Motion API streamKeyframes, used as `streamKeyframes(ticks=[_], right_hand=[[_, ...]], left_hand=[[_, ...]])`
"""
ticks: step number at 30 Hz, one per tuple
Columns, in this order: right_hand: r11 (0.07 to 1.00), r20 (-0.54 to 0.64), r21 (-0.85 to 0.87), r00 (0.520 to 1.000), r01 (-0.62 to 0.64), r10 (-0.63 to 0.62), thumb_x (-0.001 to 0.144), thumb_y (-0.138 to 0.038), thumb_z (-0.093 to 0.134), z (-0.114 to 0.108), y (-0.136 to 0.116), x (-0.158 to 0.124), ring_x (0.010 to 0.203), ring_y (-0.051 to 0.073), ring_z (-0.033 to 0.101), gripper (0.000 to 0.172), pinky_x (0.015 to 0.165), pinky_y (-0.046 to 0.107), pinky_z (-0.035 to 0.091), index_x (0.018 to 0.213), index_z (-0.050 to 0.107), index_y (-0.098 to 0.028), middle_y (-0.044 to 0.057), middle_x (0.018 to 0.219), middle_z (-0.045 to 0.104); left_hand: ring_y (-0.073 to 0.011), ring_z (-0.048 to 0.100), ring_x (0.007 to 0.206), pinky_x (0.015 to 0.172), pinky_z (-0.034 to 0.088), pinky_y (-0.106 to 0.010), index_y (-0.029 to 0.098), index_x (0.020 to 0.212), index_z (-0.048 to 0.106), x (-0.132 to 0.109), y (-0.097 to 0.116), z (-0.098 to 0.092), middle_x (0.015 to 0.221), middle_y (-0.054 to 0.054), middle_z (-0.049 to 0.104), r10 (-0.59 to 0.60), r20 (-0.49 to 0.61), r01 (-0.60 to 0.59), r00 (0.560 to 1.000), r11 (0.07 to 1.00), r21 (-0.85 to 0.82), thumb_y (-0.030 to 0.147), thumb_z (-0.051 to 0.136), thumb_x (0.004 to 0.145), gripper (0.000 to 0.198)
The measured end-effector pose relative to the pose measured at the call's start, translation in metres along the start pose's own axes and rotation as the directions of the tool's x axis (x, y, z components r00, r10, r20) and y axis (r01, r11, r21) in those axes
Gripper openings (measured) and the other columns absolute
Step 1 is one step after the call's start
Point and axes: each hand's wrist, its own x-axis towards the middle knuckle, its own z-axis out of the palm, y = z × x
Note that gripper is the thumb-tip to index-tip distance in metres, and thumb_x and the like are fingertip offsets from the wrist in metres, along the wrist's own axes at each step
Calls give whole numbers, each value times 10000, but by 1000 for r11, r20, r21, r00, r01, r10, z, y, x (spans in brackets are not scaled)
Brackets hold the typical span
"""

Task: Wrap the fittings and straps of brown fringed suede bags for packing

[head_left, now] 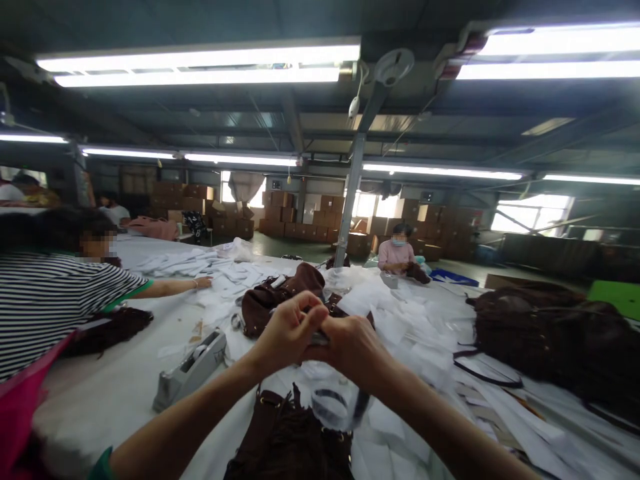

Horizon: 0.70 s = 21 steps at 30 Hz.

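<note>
My left hand (291, 328) and my right hand (354, 345) meet in front of me, both closed, with their fingertips pinched together. What lies between the fingers is small and mostly hidden. Below my right hand shows a clear plastic loop (330, 408); whether it hangs from the fingers I cannot tell. Under my wrists lies a dark brown fringed bag (293, 437) with metal eyelets. Just beyond my hands sits another brown bag (283, 293). A grey tape dispenser (193, 370) stands left of my left forearm.
White sheets (415, 327) cover much of the table. Brown bags (555, 340) are heaped at the right. A co-worker in a striped top (45, 293) reaches across from the left. Another person (397, 257) sits at the far side. A post (350, 200) rises behind the table, before stacked cartons (325, 217).
</note>
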Motion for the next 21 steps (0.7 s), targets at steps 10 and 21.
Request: streamKeyframes(ticks=[10,21], right_hand=[[994,206,-58,974,-88,98,822,-446,612,16,5,6,616,189,638,299,517,234,327,846,677,-155,73,672,683],[999,218,33,975,35,-42,611,-704,658,4,20,-1,651,215,664,632,529,231,362,945,671,-167,52,703,698]], left_hand=[[-97,462,490,456,326,-189,160,770,575,8,-21,-15,560,34,513,-43,73,26,996,973,227,608,553,765,448],[-56,366,476,413,279,-150,151,937,598,-5,-31,-24,644,22,488,-200,251,205,947,979,6,651,606,695,555]])
